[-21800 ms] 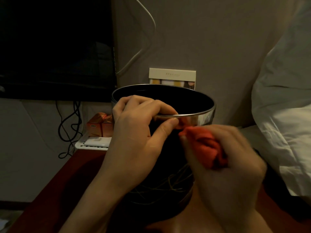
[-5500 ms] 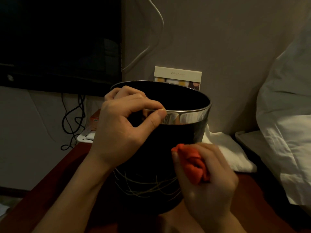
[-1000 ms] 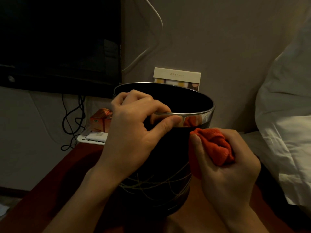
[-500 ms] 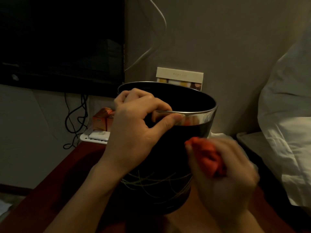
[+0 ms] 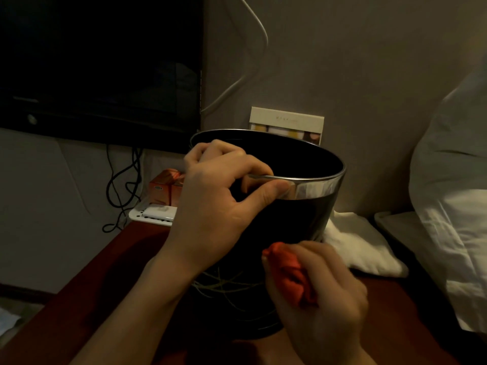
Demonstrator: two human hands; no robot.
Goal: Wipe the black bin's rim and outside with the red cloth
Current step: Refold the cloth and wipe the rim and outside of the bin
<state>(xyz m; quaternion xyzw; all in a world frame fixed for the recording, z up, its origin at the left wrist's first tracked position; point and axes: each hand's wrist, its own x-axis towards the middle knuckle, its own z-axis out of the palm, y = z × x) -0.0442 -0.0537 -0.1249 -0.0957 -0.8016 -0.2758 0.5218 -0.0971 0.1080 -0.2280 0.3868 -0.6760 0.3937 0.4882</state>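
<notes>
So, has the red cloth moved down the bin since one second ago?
Yes. The cloth was just under the bin's silver rim; now the right hand holds it lower, beside the pale line pattern near the base.

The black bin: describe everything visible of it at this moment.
The black bin stands upright on the reddish table, round, open-topped, with a shiny metal band round its rim and thin pale lines low on its wall. The left hand grips the rim; the right hand presses the red cloth against its lower side.
</notes>
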